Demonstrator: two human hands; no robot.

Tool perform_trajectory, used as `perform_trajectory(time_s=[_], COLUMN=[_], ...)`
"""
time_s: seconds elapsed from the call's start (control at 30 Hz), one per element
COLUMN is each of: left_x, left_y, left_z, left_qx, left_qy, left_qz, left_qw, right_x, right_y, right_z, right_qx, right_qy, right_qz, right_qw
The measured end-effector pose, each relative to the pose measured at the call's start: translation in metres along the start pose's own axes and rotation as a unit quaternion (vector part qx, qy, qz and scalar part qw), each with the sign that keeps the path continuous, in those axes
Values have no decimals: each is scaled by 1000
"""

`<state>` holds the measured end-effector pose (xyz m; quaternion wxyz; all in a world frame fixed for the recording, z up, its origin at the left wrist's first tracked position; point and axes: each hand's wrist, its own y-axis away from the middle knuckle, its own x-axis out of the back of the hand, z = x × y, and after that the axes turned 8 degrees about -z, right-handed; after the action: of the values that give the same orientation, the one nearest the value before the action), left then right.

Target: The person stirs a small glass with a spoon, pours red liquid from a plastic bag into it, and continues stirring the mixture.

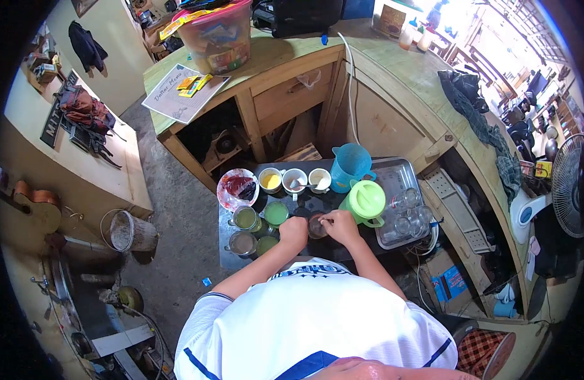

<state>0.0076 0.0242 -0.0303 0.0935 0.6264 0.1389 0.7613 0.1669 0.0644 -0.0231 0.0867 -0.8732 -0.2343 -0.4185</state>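
My left hand (294, 234) is closed beside a glass (317, 227) with brownish contents; whether it grips a handle is hidden. At that glass's right rim, the fingers of my right hand (340, 227) are pinched together on something too small to name. Left of my hands stand several glass mugs of greenish drink, including one mug (246, 218) and another mug (276, 213). Behind them are a bowl (223, 201) with something dark red, a cup (270, 181) of yellow contents, a white mug (295, 182) and a white cup (319, 182). A spoon handle shows between the white ones.
A blue pitcher (351, 166) and a lidded green pitcher (365, 201) stand near my right hand. Farther right, a metal tray (393, 170) bears several clear glasses (411, 215). A wooden counter (260, 69) curves around the far side; a bucket (132, 232) stands left on the floor.
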Motion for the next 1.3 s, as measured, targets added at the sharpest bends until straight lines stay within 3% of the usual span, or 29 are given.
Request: perform_trajectory(time_s=[0.07,0.17,0.3,0.4,0.5,0.57,0.7,0.77,0.87,1.0,1.1,1.2,1.3], left_x=[2,5,0,2,7,6,2,1,0,-2,-2,-7,-7], left_y=[1,1,-2,-1,1,1,1,0,1,1,2,-1,0], left_z=[0,0,-1,-1,1,0,-1,-1,-1,-3,-2,-2,-1], left_qx=[0,-9,5,3,-2,-13,-19,-13,-14,-24,-22,-7,-13], left_qy=[6,8,17,21,12,5,20,9,6,10,9,9,-6], left_qz=[0,-17,-19,-23,-17,-20,-17,-11,3,4,4,22,25], left_qw=[1000,1000,1000,1000,1000,1000,999,1000,1000,1000,1000,1000,1000], right_x=[0,1,4,3,6,6,6,1,1,7,1,1,6], right_y=[-1,0,-2,-1,-1,2,0,1,0,1,2,1,2], right_z=[-4,0,-4,-3,-6,-4,-4,1,1,-9,-1,-1,-7], right_qx=[21,3,8,-2,-14,-22,-20,6,3,-34,-12,43,-23], right_qy=[-89,4,-86,13,-97,-3,-94,16,-62,-1,-47,13,-29], right_qz=[49,3,24,10,11,3,4,17,11,18,-6,50,-23], right_qw=[995,1000,996,1000,995,1000,995,1000,998,999,999,998,999])
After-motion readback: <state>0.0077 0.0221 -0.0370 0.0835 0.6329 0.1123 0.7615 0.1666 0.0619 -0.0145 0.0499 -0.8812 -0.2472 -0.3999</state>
